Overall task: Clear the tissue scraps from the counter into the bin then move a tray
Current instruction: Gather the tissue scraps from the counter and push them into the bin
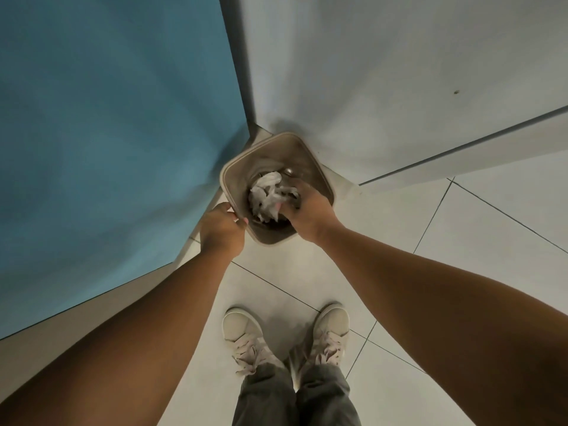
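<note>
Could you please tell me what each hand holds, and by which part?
Left hand grips the bin by its near-left rim; right hand clutches the tissue scraps by the wad's right side.

- I read the beige square plastic bin, at twelve o'clock from the shoes, as smooth moulded plastic with a dull satin rim.
- The crumpled white tissue wad is soft, creased, matt paper.
- The pale square floor tiles, at three o'clock, look smooth and faintly glossy.
- The blue wall panel, at ten o'clock, is flat matt.
- The white painted wall, at one o'clock, is smooth matt.
- The beige lace-up sneakers, at six o'clock, look matt, with cloth laces.
- The grey-green trousers are creased woven cloth.
</note>
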The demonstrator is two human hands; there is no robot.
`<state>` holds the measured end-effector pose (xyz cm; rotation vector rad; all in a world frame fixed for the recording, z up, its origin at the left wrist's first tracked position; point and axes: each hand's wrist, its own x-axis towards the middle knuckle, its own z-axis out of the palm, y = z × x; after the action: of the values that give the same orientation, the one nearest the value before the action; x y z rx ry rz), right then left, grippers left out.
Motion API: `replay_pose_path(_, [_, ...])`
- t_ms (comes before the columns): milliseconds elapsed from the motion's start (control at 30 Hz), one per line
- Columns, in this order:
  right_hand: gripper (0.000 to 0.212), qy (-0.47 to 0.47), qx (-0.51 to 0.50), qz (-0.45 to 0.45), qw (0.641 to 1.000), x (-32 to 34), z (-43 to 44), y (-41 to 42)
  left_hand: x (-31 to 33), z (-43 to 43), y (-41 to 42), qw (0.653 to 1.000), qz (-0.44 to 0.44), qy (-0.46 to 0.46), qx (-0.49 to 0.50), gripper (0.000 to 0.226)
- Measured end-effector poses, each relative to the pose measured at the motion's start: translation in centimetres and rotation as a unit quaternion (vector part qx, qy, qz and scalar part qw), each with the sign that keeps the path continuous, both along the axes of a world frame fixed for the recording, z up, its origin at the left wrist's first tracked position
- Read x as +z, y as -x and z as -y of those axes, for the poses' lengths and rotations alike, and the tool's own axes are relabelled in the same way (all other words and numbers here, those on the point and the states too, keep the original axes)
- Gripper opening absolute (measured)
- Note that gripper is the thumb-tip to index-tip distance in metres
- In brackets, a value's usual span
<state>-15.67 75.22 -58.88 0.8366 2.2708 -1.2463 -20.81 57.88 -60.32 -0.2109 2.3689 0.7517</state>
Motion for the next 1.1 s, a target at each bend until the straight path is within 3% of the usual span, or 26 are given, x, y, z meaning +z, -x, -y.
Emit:
replay_pose_path(100, [0.058,-0.015,0.033,-0.026,0.999,1.8,0.0,-1.1,1.3,0.0,0.2,0.999,0.022,0.014,-0.023,0.047])
replay_pose_path(267, [0.070,-0.065,0.087,-0.048,0.993,8.1,-0.7,-2.4,7.8,-0.3,0.2,0.997,-0.010,0.050,-0.064,0.059])
replay_pose_path(400, [0.068,-0.110,0.117,-0.090,0.983,16.9,-1.1,-2.6,17.5,-1.5,-0.4,0.994,-0.085,0.013,-0.070,0.051])
replay_pose_path(600, [0.062,-0.154,0.138,-0.168,0.964,32.1,-1.4,-2.5,34.3,-2.2,-1.7,0.967,-0.228,-0.012,-0.113,0.060])
replay_pose_path(767, [0.061,-0.163,0.147,-0.242,0.945,43.8,-1.1,-3.7,46.8,-1.8,-4.2,0.952,-0.283,-0.034,-0.112,0.059])
replay_pose_path(900, [0.068,-0.151,0.152,-0.302,0.929,51.0,-0.2,-4.4,54.3,-0.6,-5.1,0.934,-0.338,-0.067,-0.095,0.053])
replay_pose_path(1100, [0.057,-0.112,0.193,-0.374,0.900,57.9,3.2,-3.0,62.1,4.0,-5.9,0.898,-0.433,-0.060,-0.060,0.043])
